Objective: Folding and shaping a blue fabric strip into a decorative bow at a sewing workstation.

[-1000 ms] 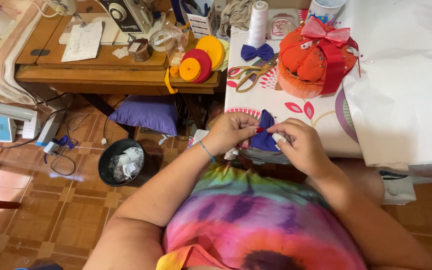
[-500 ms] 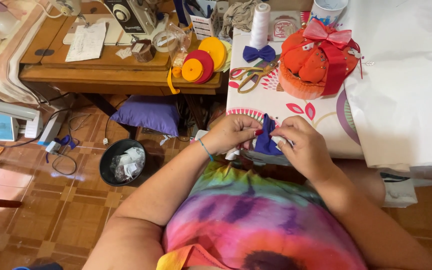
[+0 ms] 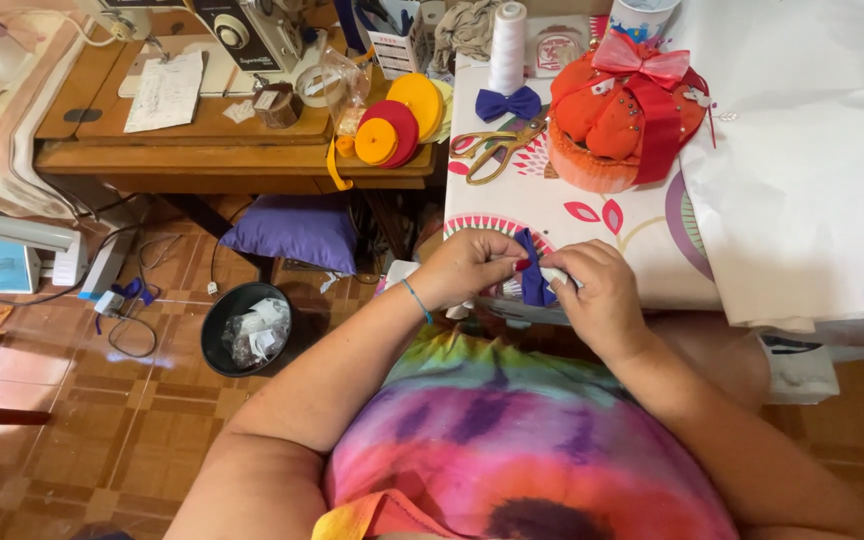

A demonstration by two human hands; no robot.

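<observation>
From the head camera, the person sits at the near edge of a bench [image 3: 592, 215] covered in a patterned cloth. Both hands meet just over that edge. The left hand [image 3: 472, 265] is closed in a pinch on one side of a small blue ribbon piece [image 3: 532, 275], and the right hand [image 3: 597, 290] is closed on its other side, fingertips curled in; something small and white shows between the right fingers, but what it is cannot be told. The blue ribbon piece stands roughly upright between the two hands, touching both.

It looks very light, thin and limp, a strip of fabric that would fold or slip out of shape if let go, so the sensible hold seems to be a tight fingertip pinch at its gathered middle, with the loops left free.

Farther back on the bench lie a finished blue bow [image 3: 509, 103], gold scissors [image 3: 497, 150], a white thread cone [image 3: 508, 45] and an orange pincushion [image 3: 612, 120] with a pink bow. On the floor to the left stands a black bin [image 3: 245, 327].
</observation>
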